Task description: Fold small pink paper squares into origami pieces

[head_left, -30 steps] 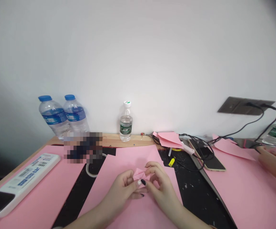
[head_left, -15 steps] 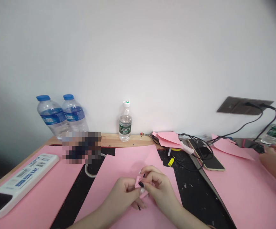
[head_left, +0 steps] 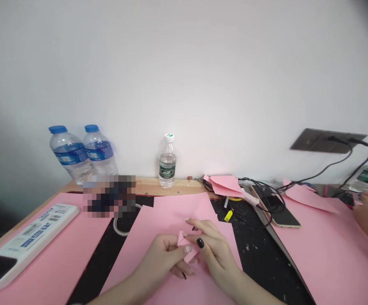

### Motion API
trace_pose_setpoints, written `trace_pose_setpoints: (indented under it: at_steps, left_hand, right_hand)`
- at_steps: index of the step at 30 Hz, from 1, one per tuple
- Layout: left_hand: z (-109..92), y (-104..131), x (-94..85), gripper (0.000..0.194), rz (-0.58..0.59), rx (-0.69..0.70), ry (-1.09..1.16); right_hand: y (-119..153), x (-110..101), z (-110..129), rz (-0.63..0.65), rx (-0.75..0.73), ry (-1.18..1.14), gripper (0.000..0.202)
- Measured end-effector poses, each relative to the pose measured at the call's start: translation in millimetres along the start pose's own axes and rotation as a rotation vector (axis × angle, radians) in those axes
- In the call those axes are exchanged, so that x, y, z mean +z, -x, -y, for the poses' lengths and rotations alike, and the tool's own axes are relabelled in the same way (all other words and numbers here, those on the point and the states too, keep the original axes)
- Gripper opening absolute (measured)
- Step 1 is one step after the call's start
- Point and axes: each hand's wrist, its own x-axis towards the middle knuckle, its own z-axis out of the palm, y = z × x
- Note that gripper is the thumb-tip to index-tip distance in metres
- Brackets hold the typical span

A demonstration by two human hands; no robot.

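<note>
Right hand's (head_left: 214, 250) thumb shifted toward 3 o'clock; half-open, index at folded paper's (head_left: 190, 256) 12 o'clock edge. Left hand (head_left: 167, 254) pinches paper, probably steadying the crease.

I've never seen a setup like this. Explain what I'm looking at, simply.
There is no machine here: these are a person's bare hands, seen by one camera worn on the head, looking forward and down. The left hand pinches a small folded pink paper, and the right hand has its fingers at it. Beneath them lies a large pink sheet. To the left lies a long white device; to the right, a phone. Along the wall are a green-labelled bottle and, further left, two blue-capped bottles. The hand at the far right appears to be another person's.
</note>
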Motion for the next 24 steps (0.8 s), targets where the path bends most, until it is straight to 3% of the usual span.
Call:
trace_pose_setpoints:
  at_steps: [9, 14, 18, 20, 24]
  left_hand:
    - [1, -1, -4.1, 0.033, 0.03, 0.016, 0.08]
    - [0, -1, -4.3, 0.037, 0.055, 0.028, 0.047]
    - [1, -2, -4.7, 0.038, 0.069, 0.042, -0.017]
    - [1, -2, -4.5, 0.036, 0.113, 0.053, -0.048]
    - [5, 1, -2.9, 0.026, 0.21, 0.039, -0.107]
  right_hand:
    - [-2, -5, -4, 0.108, -0.134, 0.079, 0.036]
    - [-2, -3, -3, 0.063, 0.038, -0.105, 0.037]
    - [-1, 4, -10, -0.101, 0.253, -0.27, 0.022]
    - [-2, 6, -14, -0.006, 0.298, -0.268, 0.019]
    - [-4, 4, -14, 0.313, 0.287, -0.19, 0.038]
